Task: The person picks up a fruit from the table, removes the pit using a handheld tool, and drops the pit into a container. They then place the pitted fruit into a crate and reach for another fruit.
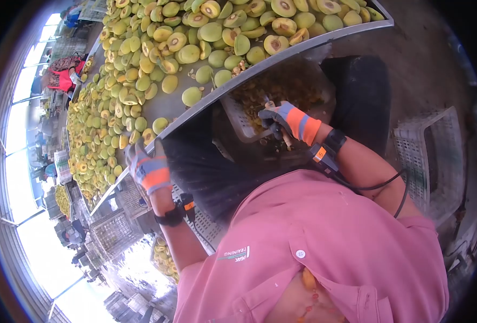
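Note:
My left hand [149, 168], in a grey and orange glove, is at the metal rim of the table [281, 55]. Its fingers are apart beside the nearest halves of green-yellow fruit [160, 125], and nothing shows between them. My right hand [291, 123], gloved alike, is closed around a wooden-handled tool [287, 141] whose thin metal end points away from me. That hand is over a white plastic crate [238, 119] holding brown and yellowish scraps. Many fruit halves on the table show brown stones or hollows on their cut faces.
A white slatted crate [429, 161] stands on the floor at the right. More crates [114, 234] stand at the lower left, with fruit in a container [164, 261]. Across the table, at the far left, is a person in a red top [63, 79]. My legs [357, 102] are under the table edge.

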Demonstrator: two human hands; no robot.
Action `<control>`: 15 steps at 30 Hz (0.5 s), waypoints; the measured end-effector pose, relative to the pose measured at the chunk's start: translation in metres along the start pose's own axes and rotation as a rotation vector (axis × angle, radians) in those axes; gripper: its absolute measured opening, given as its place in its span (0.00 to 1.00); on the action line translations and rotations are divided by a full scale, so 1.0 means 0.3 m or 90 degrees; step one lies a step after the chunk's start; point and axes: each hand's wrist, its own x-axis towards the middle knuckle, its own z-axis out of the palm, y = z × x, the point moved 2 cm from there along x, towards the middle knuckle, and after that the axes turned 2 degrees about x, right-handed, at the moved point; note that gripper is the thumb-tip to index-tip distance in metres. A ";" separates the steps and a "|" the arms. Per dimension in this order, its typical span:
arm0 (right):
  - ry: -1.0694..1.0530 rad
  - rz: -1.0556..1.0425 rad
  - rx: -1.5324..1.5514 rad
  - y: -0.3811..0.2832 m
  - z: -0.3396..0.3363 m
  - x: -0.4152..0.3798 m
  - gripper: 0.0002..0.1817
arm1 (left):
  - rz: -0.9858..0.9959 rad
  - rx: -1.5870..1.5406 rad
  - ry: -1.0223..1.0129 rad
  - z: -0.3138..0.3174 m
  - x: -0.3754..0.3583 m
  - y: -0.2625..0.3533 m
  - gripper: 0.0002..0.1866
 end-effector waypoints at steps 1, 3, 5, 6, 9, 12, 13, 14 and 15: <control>-0.001 0.024 -0.036 -0.001 0.015 0.003 0.17 | 0.009 -0.098 -0.035 0.034 0.045 0.054 0.27; -0.020 -0.009 -0.060 0.010 0.016 -0.004 0.16 | 0.065 -0.239 -0.138 0.108 0.125 0.171 0.31; -0.076 -0.506 -0.622 0.041 -0.002 0.017 0.09 | 0.167 -0.130 -0.267 0.277 0.230 0.242 0.35; 0.043 -0.766 -0.803 0.033 -0.016 -0.013 0.06 | 0.196 -0.114 -0.273 0.349 0.257 0.269 0.34; 0.112 -0.459 -0.699 0.072 -0.042 0.098 0.07 | 0.168 -0.558 -0.500 0.544 0.369 0.307 0.27; 0.089 -0.495 -0.892 0.085 -0.052 0.130 0.15 | 0.175 -0.466 -0.421 0.529 0.402 0.286 0.27; 0.122 -0.422 -0.700 0.064 -0.058 0.113 0.15 | 0.143 -0.467 -0.385 0.485 0.400 0.292 0.26; 0.149 -0.345 -0.503 0.067 -0.050 0.106 0.15 | 0.075 -0.532 -0.347 0.488 0.410 0.251 0.24; 0.169 -0.265 -0.301 0.078 -0.047 0.095 0.15 | 0.005 -0.590 -0.311 0.466 0.401 0.244 0.22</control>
